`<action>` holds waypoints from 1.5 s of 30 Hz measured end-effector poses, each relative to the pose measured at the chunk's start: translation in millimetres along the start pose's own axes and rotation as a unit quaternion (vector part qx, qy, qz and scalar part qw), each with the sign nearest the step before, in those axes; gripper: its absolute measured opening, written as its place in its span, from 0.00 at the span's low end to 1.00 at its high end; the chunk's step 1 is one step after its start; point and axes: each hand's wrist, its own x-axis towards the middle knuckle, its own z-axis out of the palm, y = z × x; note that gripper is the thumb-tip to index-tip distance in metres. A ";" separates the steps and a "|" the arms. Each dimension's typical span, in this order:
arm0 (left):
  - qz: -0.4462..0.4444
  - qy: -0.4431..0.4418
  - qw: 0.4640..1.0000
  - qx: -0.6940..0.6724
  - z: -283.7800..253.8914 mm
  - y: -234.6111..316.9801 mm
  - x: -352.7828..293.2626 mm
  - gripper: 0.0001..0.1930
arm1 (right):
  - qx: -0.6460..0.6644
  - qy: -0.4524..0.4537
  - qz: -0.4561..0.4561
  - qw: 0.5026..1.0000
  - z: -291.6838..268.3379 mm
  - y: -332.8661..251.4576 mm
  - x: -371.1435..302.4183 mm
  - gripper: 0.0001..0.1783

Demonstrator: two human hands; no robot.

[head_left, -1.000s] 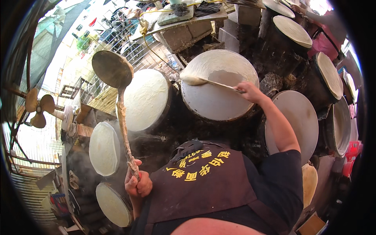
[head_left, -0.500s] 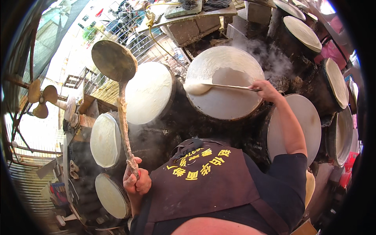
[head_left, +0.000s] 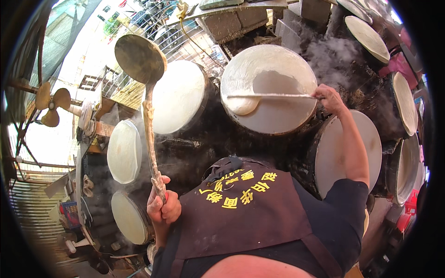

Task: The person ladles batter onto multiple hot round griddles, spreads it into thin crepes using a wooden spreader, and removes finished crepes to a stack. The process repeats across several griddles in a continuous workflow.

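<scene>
My left hand [head_left: 164, 204] is closed around the batter-crusted handle of a long ladle [head_left: 140, 59], held upright with its round bowl at the top. With my right hand [head_left: 328, 98] I grip the end of a thin, long scraper [head_left: 278, 96] that lies across a large round griddle [head_left: 282, 118]. A rounded lump of pale batter [head_left: 243, 106] sits below the scraper's far-left end. Thin whitish batter coats the griddle's upper and left parts, while a grey patch right of the middle and the lower part look bare.
Left of the main griddle stands another batter-covered griddle [head_left: 178, 99], with two smaller ones [head_left: 124, 152] [head_left: 129, 217] nearer me. A grey griddle [head_left: 350, 150] sits under my right forearm. More griddles [head_left: 404, 104] line the far right. Steam [head_left: 331, 55] rises behind. A fan [head_left: 52, 104] hangs at left.
My right hand has moved right and slightly up, drawing the scraper and the batter lump away from the griddle's left rim. My left hand still holds the ladle upright.
</scene>
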 end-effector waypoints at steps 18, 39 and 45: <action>-0.103 -0.029 0.994 -0.013 -30.6 23.8 26.6 0.30 | 0.284 0.131 0.191 0.930 76.6 -108.8 -161.4 0.26; -0.196 -0.108 0.974 -0.043 -111.9 101.0 22.1 0.30 | 0.357 0.194 0.327 0.853 236.9 -241.5 -156.6 0.28; -0.248 -0.163 0.954 -0.047 -109.6 99.0 33.1 0.30 | 0.302 0.298 0.337 0.841 227.6 -242.3 -143.0 0.27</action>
